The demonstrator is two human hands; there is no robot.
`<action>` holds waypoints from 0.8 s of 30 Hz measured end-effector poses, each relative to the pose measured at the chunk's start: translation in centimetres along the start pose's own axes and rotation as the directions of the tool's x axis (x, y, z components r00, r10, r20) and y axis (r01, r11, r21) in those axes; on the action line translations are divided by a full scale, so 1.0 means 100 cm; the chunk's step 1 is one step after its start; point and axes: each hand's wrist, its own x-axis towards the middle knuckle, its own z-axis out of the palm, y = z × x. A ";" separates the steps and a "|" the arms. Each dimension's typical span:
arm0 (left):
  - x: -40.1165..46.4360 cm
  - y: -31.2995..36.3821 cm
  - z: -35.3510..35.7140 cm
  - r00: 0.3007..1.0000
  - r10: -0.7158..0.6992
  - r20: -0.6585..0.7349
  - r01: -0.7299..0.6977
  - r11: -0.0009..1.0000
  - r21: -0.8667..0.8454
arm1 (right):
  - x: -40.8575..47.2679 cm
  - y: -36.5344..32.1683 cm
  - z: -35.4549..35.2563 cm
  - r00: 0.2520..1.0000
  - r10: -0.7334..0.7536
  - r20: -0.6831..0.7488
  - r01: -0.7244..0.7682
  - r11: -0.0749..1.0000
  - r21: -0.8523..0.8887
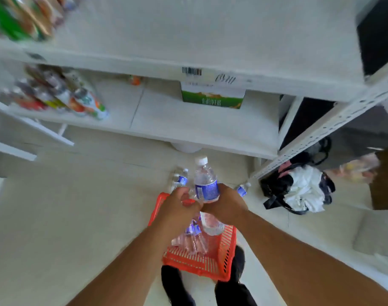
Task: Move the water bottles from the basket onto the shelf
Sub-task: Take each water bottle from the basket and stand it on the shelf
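Note:
My right hand (227,203) grips a clear water bottle (205,181) with a blue label and white cap, held upright above the red plastic basket (202,265) on the floor. My left hand (177,205) is curled against the bottle's left side, thumb touching my right hand; whether it grips anything is unclear. Several more water bottles (194,236) lie inside the basket. Two small bottles stand on the floor beyond it, one to the left (181,178) and one to the right (243,189). The white lower shelf (188,127) lies ahead, below the upper shelf (188,40).
A green carton (213,98) stands at the back of the lower shelf, and colourful drink bottles (56,96) fill its left part. A black bag with white cloth (299,191) lies on the floor to the right, by the shelf's metal post (321,131). My black shoes (175,286) flank the basket.

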 end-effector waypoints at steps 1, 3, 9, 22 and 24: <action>-0.016 0.019 -0.010 0.999 0.031 -0.018 -0.031 0.999 -0.008 | -0.014 -0.020 -0.020 0.999 -0.027 -0.021 0.027 1.000 0.003; -0.047 0.054 -0.028 0.995 0.089 -0.055 -0.090 0.996 -0.021 | -0.038 -0.053 -0.053 0.995 -0.077 -0.060 0.077 0.997 0.000; -0.111 0.127 -0.079 0.961 0.251 -0.116 -0.252 0.968 0.009 | -0.098 -0.124 -0.125 0.969 -0.204 -0.141 0.209 0.977 0.027; -0.125 0.222 -0.148 0.847 0.509 -0.153 -0.512 0.859 0.026 | -0.132 -0.228 -0.178 0.888 -0.294 -0.354 0.328 0.944 0.039; -0.115 0.235 -0.151 0.844 0.510 -0.163 -0.515 0.857 0.018 | -0.121 -0.240 -0.186 0.878 -0.304 -0.370 0.340 0.940 0.034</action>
